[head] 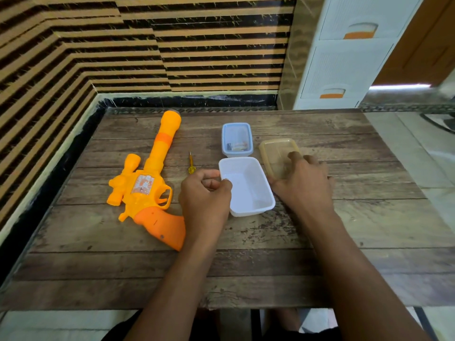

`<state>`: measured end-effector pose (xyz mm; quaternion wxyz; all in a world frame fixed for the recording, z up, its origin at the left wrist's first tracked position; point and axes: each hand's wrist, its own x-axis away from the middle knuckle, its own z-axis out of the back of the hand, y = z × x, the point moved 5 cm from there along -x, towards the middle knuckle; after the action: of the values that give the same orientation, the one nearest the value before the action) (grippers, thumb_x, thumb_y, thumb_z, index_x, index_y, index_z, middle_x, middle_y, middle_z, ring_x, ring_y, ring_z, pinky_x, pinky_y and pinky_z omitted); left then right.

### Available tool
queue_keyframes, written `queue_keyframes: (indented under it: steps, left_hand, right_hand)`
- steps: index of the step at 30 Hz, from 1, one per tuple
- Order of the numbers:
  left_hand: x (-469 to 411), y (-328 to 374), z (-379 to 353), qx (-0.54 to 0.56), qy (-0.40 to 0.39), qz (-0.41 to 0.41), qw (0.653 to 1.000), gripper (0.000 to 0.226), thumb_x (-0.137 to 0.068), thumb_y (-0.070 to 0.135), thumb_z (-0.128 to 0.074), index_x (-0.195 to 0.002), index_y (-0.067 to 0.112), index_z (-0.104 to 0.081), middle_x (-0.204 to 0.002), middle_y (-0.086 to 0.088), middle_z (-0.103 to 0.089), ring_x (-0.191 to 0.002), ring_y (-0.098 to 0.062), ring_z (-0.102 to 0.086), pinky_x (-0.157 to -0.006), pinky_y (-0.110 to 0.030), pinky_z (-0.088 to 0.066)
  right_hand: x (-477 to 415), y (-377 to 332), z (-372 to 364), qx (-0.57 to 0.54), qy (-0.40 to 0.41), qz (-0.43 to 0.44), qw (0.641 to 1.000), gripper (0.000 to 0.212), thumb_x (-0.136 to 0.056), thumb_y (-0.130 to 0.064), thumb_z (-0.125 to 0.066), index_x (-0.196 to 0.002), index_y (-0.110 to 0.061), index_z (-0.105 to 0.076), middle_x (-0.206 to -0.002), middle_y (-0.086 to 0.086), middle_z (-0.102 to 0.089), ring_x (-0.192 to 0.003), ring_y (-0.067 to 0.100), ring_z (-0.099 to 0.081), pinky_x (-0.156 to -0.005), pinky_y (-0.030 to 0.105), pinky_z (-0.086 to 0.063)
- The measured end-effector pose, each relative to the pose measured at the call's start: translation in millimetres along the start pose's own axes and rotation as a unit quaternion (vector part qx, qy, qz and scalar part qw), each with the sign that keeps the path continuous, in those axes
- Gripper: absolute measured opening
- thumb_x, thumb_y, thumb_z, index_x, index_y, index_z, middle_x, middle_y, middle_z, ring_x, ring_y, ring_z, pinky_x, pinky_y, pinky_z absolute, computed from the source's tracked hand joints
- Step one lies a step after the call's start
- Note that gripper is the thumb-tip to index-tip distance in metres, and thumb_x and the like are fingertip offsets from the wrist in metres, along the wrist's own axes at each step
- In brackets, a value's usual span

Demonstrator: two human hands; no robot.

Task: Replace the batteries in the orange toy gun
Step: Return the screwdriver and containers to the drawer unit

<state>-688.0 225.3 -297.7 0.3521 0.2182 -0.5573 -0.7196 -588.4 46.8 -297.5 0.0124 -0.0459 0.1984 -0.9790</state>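
We're looking down on a worn, wood-plank desk (320,242) pushed into a corner, with striped tan-and-black wall panels (98,57) along its far and left edges and a black skirting band at their foot. Past the far right corner stands a white drawer unit (344,57) with orange handle recesses. The orange toy gun (147,183) lies flat near the left edge, barrel aimed at the far edge, darker orange grip towards the near edge. Just right of its barrel there's a small yellow-handled screwdriver (190,164), clear of the gun. Mid-desk we have three tubs: a blue-rimmed clear container (237,140) towards the far edge with small items inside that we can't make out, a white container (246,185) just in front of it, showing nothing inside, and a tan translucent container (278,156) to the right. Our left hand (205,193) pinches the white container's left rim, thumb over the edge. Our right hand (302,183) rests spread over the tan container, fingers draped on it; whether it truly grips, we can't tell.
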Motion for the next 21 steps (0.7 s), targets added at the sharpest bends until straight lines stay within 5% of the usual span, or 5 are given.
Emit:
queue_keyframes:
  steps: [3,6,11,17,21]
  left_hand:
    - [0.3,0.1,-0.3,-0.005,-0.002,0.001,1.0,0.017,-0.085,0.009,-0.075,-0.095,0.022,-0.071,-0.075,0.012,-0.066,-0.066,0.003,-0.062,-0.061,-0.024,-0.053]
    - [0.1,-1.0,-2.1,-0.009,-0.009,0.007,1.0,0.016,-0.086,0.01,-0.076,-0.096,0.02,-0.072,-0.076,0.011,-0.067,-0.07,-0.003,-0.066,-0.066,-0.032,-0.059]
    - [0.0,-4.0,-10.1,-0.008,-0.032,0.018,0.999,0.013,-0.088,0.014,-0.077,-0.097,0.02,-0.07,-0.08,0.005,-0.071,-0.075,-0.018,-0.074,-0.068,-0.047,-0.065]
    - [2.4,0.1,-14.1,0.004,-0.041,0.013,0.999,0.018,-0.098,0.029,-0.067,-0.099,0.012,-0.074,-0.081,-0.004,-0.073,-0.055,-0.007,-0.069,-0.048,-0.021,-0.053]
    - [-1.4,-1.2,-13.7,-0.008,-0.047,0.01,0.999,0.018,-0.094,0.033,-0.073,-0.098,0.016,-0.075,-0.081,0.004,-0.074,-0.07,-0.003,-0.071,-0.055,-0.017,-0.052]
  right_hand:
    - [0.5,1.8,8.3,-0.084,0.038,-0.022,0.995,0.074,-0.072,-0.055,-0.073,-0.13,-0.011,-0.057,-0.121,0.017,-0.066,-0.116,0.043,-0.058,-0.097,0.049,-0.052]
    - [9.1,6.5,22.1,-0.193,0.046,-0.029,0.98,0.072,-0.074,-0.048,-0.079,-0.132,-0.011,-0.057,-0.117,0.011,-0.07,-0.113,0.035,-0.062,-0.083,0.033,-0.047]
    - [35.2,-2.9,22.8,-0.185,-0.024,0.044,0.981,0.087,-0.067,-0.051,-0.089,-0.141,-0.024,-0.051,-0.118,-0.001,-0.064,-0.101,0.017,-0.059,-0.074,0.024,-0.044]
    - [39.9,-13.3,12.1,-0.133,-0.061,0.099,0.984,0.099,-0.052,-0.07,-0.09,-0.134,-0.025,-0.059,-0.108,-0.006,-0.055,-0.109,0.013,-0.045,-0.061,0.011,-0.027]
    - [40.3,-15.8,17.7,-0.152,-0.066,0.11,0.98,0.092,-0.047,-0.073,-0.089,-0.124,-0.027,-0.069,-0.093,-0.012,-0.063,-0.108,0.017,-0.058,-0.064,0.026,-0.041]
